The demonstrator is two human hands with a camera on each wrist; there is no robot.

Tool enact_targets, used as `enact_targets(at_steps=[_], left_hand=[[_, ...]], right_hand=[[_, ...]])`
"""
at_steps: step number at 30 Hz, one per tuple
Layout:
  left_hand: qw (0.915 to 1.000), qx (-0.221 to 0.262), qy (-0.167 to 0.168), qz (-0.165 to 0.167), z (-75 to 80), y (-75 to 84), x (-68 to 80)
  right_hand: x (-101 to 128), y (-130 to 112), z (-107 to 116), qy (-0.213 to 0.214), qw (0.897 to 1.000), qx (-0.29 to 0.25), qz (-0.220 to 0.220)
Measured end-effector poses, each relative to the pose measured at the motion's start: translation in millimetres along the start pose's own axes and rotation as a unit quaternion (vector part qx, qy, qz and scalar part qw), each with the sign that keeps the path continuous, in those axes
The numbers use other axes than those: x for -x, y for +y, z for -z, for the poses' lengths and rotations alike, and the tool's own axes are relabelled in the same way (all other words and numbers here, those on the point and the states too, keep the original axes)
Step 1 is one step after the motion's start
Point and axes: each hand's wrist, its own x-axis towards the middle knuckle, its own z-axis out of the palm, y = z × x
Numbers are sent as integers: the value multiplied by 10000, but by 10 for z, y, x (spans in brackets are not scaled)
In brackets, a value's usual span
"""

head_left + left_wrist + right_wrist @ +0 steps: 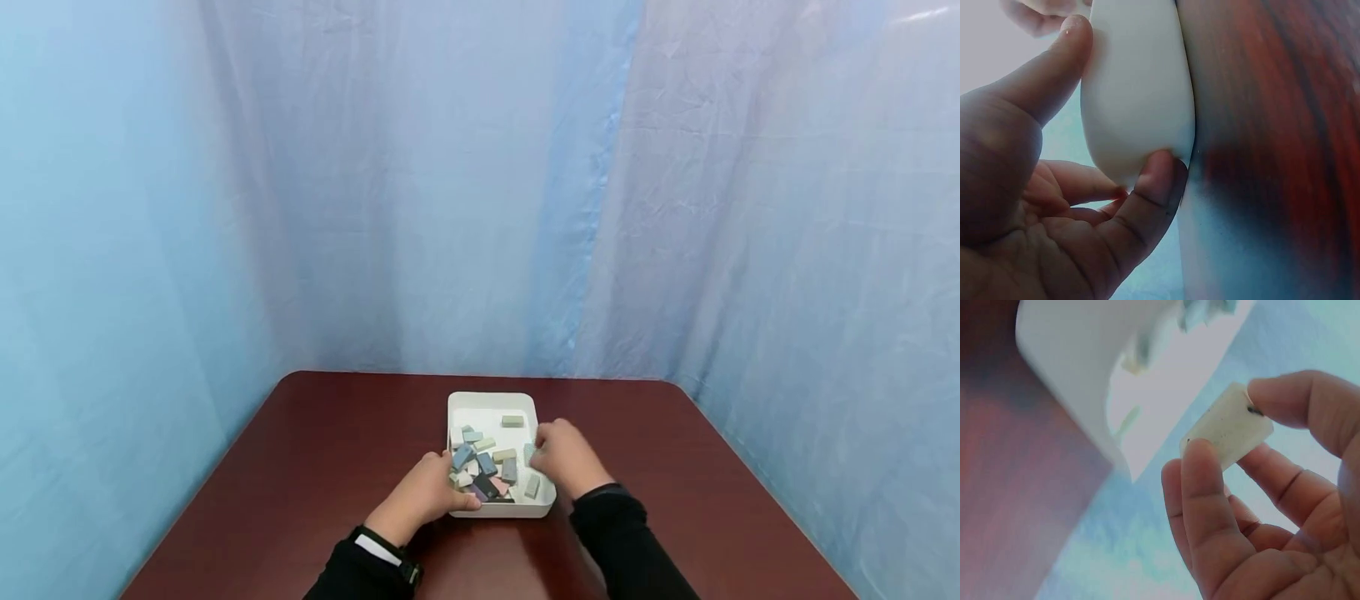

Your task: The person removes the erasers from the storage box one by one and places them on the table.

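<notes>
A white tray [491,402] with rounded corners sits on the dark red table [330,450] and holds several small pastel blocks [483,463]. My left hand [427,493] grips the tray's near left corner; in the left wrist view the thumb and a finger clasp the white wall [1138,94]. My right hand [564,454] hovers at the tray's right edge. In the right wrist view it pinches a pale green block [1227,427] between thumb and forefinger, beside the tray's wall [1069,375].
Pale blue curtains [480,183] close in the table on the back and both sides. The table's far edge [480,375] runs just behind the tray. Black sleeves [622,542] cover both forearms.
</notes>
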Motion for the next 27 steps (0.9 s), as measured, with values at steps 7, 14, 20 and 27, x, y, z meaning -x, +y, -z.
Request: enact_targets(at_steps=[7, 14, 20, 27], left_hand=[[9999, -60, 84, 5, 52, 41, -30], [10000, 3, 20, 92, 21, 0, 8], [9999, 22, -37, 102, -30, 2, 19], [9999, 108, -82, 91, 53, 95, -47]], right_hand=[[72, 508, 298, -49, 9976, 139, -672], [163, 779, 119, -410, 9963, -18, -754], [244, 851, 95, -827, 9907, -28, -1083], [259, 809, 158, -553, 9953, 324, -719]])
